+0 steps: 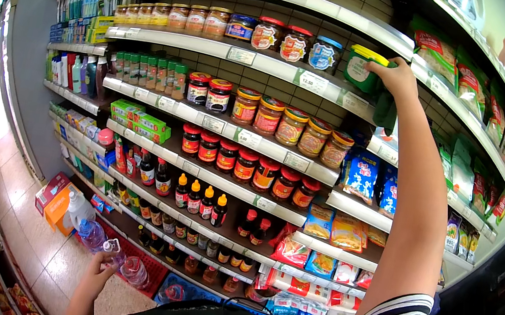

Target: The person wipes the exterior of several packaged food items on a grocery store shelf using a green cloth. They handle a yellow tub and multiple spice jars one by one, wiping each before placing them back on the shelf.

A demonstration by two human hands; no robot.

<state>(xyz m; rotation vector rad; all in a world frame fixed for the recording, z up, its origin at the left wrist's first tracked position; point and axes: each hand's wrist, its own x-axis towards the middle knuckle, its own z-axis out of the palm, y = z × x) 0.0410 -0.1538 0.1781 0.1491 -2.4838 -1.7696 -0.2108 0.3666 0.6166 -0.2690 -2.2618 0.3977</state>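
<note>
My right hand is raised to a shelf and grips a green tub with a yellow lid by its right side. A dark green cloth hangs just below that hand. Left of the tub stands a jar with a blue lid, then jars with red lids. My left hand is low at the left, its fingers bent near a clear plastic bottle top; whether it holds anything is unclear.
Shelves of jars and sauce bottles span the front. Bagged goods fill the right side. Large bottles stand in a red crate on the floor, near an orange carton. A tiled aisle runs along the left.
</note>
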